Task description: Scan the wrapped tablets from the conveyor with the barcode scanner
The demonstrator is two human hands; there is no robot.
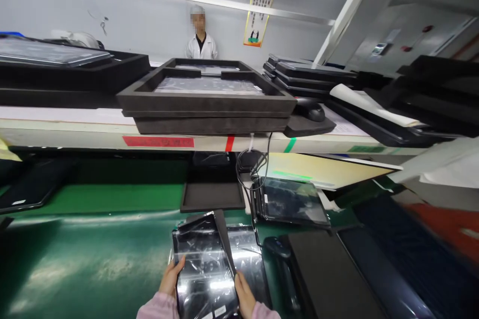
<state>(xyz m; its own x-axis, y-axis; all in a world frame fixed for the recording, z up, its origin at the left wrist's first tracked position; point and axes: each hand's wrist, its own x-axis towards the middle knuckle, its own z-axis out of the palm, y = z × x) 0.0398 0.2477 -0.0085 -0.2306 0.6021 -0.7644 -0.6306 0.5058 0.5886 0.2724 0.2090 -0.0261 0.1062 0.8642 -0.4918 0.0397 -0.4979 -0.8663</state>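
Well, the film-covered panel [202, 271] is at the bottom middle of the view, tilted above the green mat [108, 254]; its lower end runs out of the frame, and bands of glare mask much of its face. The left hand [171, 277] pinches its left edge, thumb on the front, the other fingers hidden behind. The right hand [245, 293] grips the opposite edge low down, its visible digits close together; how far they wrap round the back cannot be told. Both pink sleeves [159, 307] are cut off by the bottom border.

Behind the panel, only a narrow strip of a dark grey sheet [224, 239] shows. A second glossy panel [245, 251] lies to the right, partly covered by the sheet and the right hand. Just beside it, a black handled object [286, 269] is blurred, perhaps a scanner.

Farther back, a dark tray [213, 197] runs into shadow under the shelf [93, 137], near a tangled cable [267, 159] and stacked tablets [294, 202]. On the shelf, foam trays [209, 105] hide the lower body of a person in a white coat [207, 49]. The wall poster [263, 2] is cropped at the top, its small characters unreadable.
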